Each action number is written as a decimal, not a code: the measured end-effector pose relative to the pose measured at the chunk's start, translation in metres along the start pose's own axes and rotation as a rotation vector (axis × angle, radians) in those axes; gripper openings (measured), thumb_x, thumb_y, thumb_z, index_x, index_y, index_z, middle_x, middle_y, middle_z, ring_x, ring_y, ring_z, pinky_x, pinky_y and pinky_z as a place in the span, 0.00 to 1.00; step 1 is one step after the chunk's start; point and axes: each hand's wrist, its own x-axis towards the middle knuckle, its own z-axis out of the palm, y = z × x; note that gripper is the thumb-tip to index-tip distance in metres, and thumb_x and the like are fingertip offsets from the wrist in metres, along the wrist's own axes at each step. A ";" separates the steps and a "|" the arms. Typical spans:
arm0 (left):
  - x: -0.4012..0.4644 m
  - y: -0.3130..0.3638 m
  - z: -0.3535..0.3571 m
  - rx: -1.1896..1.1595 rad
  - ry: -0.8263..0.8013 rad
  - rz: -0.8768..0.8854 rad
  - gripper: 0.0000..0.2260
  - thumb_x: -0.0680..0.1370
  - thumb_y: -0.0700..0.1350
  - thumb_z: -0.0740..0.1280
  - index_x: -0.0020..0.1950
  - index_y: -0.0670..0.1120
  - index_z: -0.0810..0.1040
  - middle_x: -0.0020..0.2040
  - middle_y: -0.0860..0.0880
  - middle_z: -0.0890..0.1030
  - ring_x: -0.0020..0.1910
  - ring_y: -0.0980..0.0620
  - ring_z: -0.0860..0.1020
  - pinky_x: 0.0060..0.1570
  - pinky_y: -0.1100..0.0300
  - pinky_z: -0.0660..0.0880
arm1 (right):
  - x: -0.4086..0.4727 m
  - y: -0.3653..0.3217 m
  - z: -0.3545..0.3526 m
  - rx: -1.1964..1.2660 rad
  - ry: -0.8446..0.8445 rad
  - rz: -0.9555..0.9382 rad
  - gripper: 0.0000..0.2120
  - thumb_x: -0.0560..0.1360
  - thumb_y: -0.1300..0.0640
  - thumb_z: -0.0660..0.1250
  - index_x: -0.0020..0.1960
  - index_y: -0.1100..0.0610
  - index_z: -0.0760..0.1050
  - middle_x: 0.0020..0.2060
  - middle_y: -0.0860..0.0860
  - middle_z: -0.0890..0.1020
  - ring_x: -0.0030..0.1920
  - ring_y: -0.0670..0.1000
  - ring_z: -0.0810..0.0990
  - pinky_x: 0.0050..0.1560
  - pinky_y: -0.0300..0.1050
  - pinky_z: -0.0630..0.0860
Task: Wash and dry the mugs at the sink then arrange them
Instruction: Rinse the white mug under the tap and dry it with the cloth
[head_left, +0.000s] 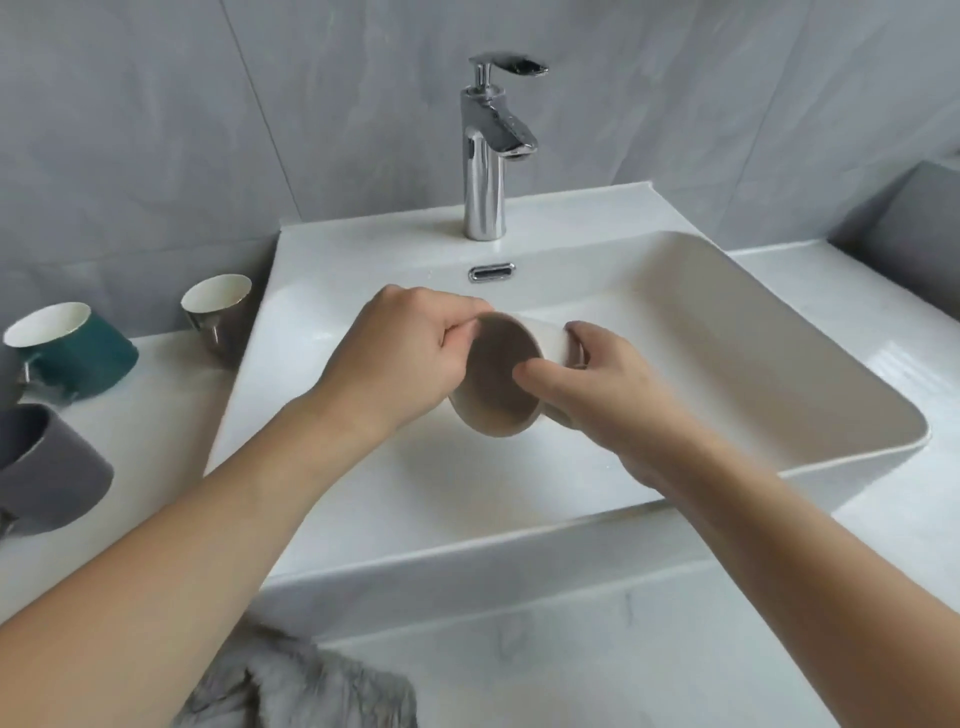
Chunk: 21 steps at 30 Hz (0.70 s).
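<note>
A white mug (496, 382) lies tilted on its side over the white sink (753, 332), its mouth facing me. My left hand (400, 358) grips its rim from the left. My right hand (602, 384) holds its body from the right, thumb across the rim. On the counter to the left stand a teal mug (83, 351), a silver-toned mug (223, 312) and a grey mug (52, 467). The mug's handle is hidden.
A chrome faucet (488, 150) stands behind the basin; no water runs from it. A grey towel (311, 686) lies on the marble counter (623, 649) at the front. Grey tiled wall behind. A grey object sits at the far right edge.
</note>
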 end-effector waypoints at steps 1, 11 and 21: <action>-0.002 0.000 0.002 0.007 0.013 0.016 0.14 0.78 0.39 0.62 0.52 0.53 0.86 0.37 0.51 0.85 0.36 0.52 0.76 0.41 0.59 0.76 | 0.001 0.002 0.001 -0.008 0.007 -0.008 0.12 0.67 0.53 0.71 0.41 0.55 0.68 0.27 0.45 0.71 0.27 0.46 0.70 0.30 0.40 0.68; -0.062 0.060 -0.040 0.156 0.006 -0.119 0.15 0.80 0.41 0.59 0.58 0.52 0.83 0.53 0.50 0.84 0.51 0.47 0.79 0.53 0.54 0.77 | -0.048 -0.009 0.001 0.041 -0.020 -0.215 0.30 0.65 0.37 0.67 0.53 0.61 0.76 0.38 0.48 0.74 0.40 0.49 0.72 0.46 0.48 0.69; -0.199 0.064 -0.052 0.530 -0.579 -0.639 0.22 0.75 0.61 0.63 0.59 0.45 0.77 0.51 0.46 0.81 0.45 0.46 0.80 0.42 0.57 0.73 | -0.064 -0.015 0.006 0.083 0.127 -0.284 0.17 0.69 0.45 0.66 0.48 0.56 0.81 0.36 0.48 0.77 0.39 0.49 0.75 0.44 0.47 0.72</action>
